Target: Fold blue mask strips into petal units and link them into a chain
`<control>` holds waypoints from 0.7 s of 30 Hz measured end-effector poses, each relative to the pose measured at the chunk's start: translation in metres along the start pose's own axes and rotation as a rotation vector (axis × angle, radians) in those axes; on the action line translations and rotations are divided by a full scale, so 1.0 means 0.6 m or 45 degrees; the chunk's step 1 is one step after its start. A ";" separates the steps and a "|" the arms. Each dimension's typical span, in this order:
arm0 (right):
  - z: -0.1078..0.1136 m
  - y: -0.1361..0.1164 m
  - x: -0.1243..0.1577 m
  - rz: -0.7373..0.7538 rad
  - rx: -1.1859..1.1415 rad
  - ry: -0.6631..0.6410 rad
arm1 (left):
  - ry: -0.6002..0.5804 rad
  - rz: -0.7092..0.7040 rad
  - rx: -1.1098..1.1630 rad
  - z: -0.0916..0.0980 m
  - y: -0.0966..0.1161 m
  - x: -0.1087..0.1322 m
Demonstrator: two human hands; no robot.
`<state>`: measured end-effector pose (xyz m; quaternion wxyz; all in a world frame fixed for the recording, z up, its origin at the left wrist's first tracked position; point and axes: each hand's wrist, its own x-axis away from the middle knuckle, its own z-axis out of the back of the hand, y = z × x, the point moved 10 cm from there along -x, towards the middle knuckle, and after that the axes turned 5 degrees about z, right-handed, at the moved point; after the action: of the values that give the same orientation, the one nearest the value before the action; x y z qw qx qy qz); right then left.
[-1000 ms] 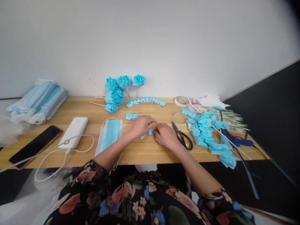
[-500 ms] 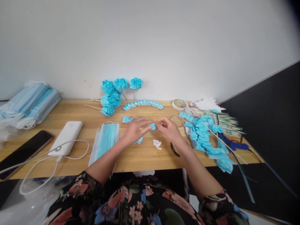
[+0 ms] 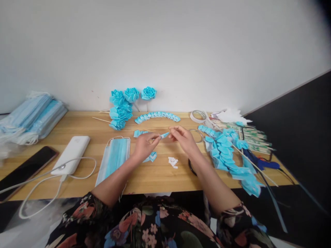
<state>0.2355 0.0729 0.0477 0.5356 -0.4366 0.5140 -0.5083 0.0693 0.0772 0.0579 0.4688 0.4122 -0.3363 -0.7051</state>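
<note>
Between my two hands, over the middle of the table, is a small folded piece of blue fabric (image 3: 164, 135). My left hand (image 3: 144, 146) pinches its left end between thumb and fingers. At the other end, the closed fingertips of my right hand (image 3: 183, 138) meet its narrow tip. Folded blue pieces (image 3: 152, 156) lie just below my left hand, and a blue strip (image 3: 140, 133) is partly hidden behind it. Small white scraps (image 3: 173, 162) rest on the wood below the hands. A curved row of folded blue petals (image 3: 157, 116) lies beyond them.
Blue fabric flowers on sticks (image 3: 121, 112) stand at the back left. A face mask (image 3: 115, 156), power bank (image 3: 72, 155), phone (image 3: 28, 172) and stacked masks (image 3: 33, 115) are leftward. Rightward are tape (image 3: 198, 116), blue petal strips (image 3: 222, 148) and a blue-handled tool (image 3: 263, 163).
The blue piece has gone from a wider flat patch to a narrow, slanted shape between my fingers. My right hand has risen slightly, and the view has shifted a little.
</note>
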 end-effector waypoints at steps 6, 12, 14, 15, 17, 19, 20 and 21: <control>-0.010 -0.004 -0.016 0.097 -0.040 -0.071 | -0.082 0.440 0.662 -0.017 -0.050 -0.002; -0.021 0.019 -0.009 0.147 -0.003 -0.143 | -0.189 0.489 0.704 -0.037 -0.047 0.004; -0.018 0.021 -0.006 0.147 0.037 -0.129 | -0.226 0.489 0.697 -0.043 -0.046 0.006; -0.016 0.022 -0.005 0.147 0.056 -0.119 | -0.248 0.480 0.690 -0.046 -0.045 0.006; -0.011 0.019 -0.003 0.158 0.088 -0.099 | -0.293 0.449 0.668 -0.051 -0.040 0.007; -0.010 0.015 -0.001 0.178 0.108 -0.091 | -0.327 0.416 0.623 -0.054 -0.035 0.009; -0.010 0.014 0.000 0.186 0.115 -0.091 | -0.335 0.407 0.587 -0.055 -0.035 0.010; -0.011 0.013 0.001 0.193 0.120 -0.090 | -0.338 0.402 0.540 -0.056 -0.036 0.011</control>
<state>0.2297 0.0733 0.0393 0.6104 -0.3885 0.5018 -0.4740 0.0896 0.0753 0.0233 0.4279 0.3476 -0.5946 -0.5852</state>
